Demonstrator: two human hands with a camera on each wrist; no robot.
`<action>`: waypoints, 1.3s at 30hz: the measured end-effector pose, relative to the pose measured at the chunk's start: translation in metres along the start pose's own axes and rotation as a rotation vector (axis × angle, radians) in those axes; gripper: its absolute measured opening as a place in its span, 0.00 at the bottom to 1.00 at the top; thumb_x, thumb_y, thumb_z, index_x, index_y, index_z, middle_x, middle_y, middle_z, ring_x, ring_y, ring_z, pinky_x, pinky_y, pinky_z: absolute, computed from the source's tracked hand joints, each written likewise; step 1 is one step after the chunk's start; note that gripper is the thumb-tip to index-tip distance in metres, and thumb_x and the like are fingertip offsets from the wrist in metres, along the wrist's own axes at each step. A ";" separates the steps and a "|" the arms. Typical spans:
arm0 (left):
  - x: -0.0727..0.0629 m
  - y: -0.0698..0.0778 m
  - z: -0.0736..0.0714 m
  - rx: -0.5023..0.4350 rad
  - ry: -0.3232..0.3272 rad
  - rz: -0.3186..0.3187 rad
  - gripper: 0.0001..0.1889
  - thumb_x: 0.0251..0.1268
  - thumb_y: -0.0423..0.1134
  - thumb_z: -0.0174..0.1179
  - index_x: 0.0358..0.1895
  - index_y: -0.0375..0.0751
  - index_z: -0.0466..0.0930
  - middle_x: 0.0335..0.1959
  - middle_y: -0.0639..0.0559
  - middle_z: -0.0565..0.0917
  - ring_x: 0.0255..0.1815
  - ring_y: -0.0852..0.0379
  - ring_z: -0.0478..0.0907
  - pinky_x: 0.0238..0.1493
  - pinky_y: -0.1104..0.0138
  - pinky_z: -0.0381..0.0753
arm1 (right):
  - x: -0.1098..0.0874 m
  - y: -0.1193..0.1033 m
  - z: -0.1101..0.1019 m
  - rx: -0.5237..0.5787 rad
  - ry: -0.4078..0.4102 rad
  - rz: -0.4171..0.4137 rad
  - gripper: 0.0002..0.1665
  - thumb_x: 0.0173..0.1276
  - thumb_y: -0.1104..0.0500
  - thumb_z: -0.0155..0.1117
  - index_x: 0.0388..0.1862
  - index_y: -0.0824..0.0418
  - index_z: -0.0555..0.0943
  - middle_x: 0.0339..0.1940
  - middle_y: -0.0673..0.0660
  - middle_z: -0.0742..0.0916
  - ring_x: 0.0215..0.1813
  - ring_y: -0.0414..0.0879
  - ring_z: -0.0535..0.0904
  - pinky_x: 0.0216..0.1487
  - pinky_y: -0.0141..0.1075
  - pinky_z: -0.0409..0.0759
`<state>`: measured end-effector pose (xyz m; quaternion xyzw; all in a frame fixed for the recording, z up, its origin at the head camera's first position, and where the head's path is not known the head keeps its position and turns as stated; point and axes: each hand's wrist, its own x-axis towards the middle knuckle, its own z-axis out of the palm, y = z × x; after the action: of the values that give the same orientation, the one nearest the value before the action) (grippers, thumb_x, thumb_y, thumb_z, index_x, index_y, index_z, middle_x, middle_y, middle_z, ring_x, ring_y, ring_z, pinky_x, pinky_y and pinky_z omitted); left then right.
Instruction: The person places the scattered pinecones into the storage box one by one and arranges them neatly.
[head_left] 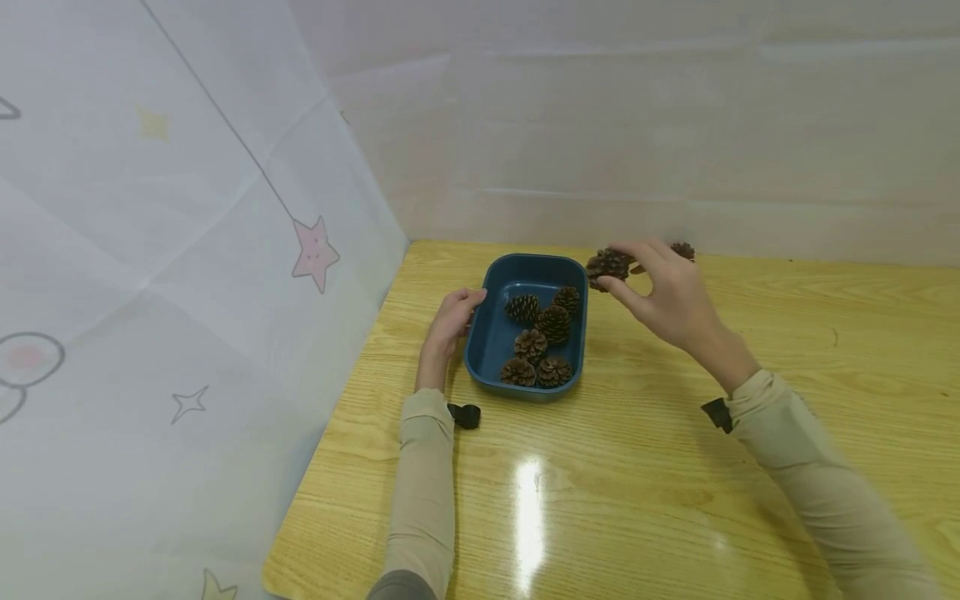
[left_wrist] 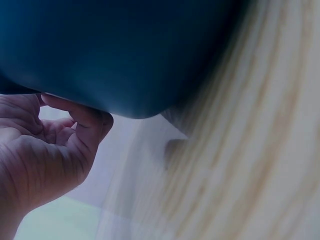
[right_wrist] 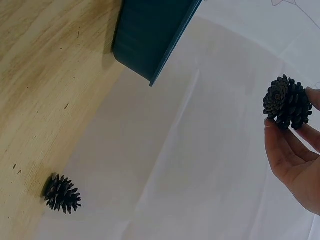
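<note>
A deep blue rectangular container stands on the table with several brown pine cones inside, mostly toward its right and near end. My left hand grips the container's left side, thumb at the rim; in the left wrist view its curled fingers touch the blue wall. Just beyond the container's right rim, my right hand holds a pine cone up between thumb and fingers. The right wrist view shows this held pine cone raised clear of the table; whether a second one is behind it I cannot tell.
Another pine cone lies at the table's back edge, partly behind my right hand. The wooden table meets a pale cloth wall at the back and a patterned cloth on the left.
</note>
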<state>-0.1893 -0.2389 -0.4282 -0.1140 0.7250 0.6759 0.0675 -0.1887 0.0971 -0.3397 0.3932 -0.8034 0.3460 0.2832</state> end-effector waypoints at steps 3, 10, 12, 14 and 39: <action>0.000 0.000 0.000 0.005 -0.003 0.003 0.21 0.82 0.47 0.55 0.53 0.26 0.78 0.30 0.49 0.77 0.23 0.61 0.73 0.27 0.69 0.73 | 0.000 -0.001 0.002 0.006 -0.001 0.001 0.28 0.62 0.65 0.79 0.60 0.71 0.81 0.48 0.70 0.86 0.41 0.62 0.84 0.38 0.53 0.81; 0.000 0.000 0.000 0.010 0.000 0.003 0.23 0.82 0.48 0.55 0.56 0.26 0.78 0.31 0.48 0.77 0.23 0.61 0.72 0.27 0.69 0.73 | 0.001 -0.004 0.006 0.022 -0.008 0.005 0.28 0.62 0.65 0.79 0.60 0.72 0.81 0.48 0.70 0.85 0.41 0.62 0.83 0.39 0.54 0.81; 0.000 0.000 0.000 0.009 0.003 0.001 0.23 0.82 0.48 0.56 0.56 0.26 0.78 0.31 0.48 0.77 0.23 0.61 0.73 0.27 0.69 0.73 | 0.001 -0.005 0.008 0.030 -0.012 0.010 0.28 0.62 0.64 0.79 0.60 0.72 0.81 0.49 0.70 0.85 0.42 0.62 0.83 0.39 0.53 0.81; 0.001 -0.001 0.000 0.010 0.005 -0.002 0.23 0.82 0.47 0.56 0.56 0.25 0.78 0.31 0.48 0.78 0.24 0.61 0.73 0.27 0.69 0.74 | 0.000 -0.005 0.009 0.038 -0.014 0.014 0.28 0.62 0.64 0.79 0.60 0.72 0.81 0.50 0.70 0.85 0.42 0.62 0.83 0.39 0.53 0.81; 0.002 -0.001 -0.002 0.020 0.028 0.003 0.22 0.81 0.48 0.57 0.55 0.28 0.79 0.32 0.50 0.79 0.26 0.60 0.75 0.28 0.69 0.75 | 0.003 -0.018 0.027 0.092 0.023 0.020 0.27 0.62 0.64 0.79 0.58 0.73 0.81 0.48 0.70 0.86 0.40 0.61 0.85 0.41 0.53 0.84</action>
<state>-0.1909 -0.2408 -0.4295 -0.1219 0.7326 0.6672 0.0573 -0.1802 0.0668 -0.3475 0.3936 -0.7872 0.3902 0.2705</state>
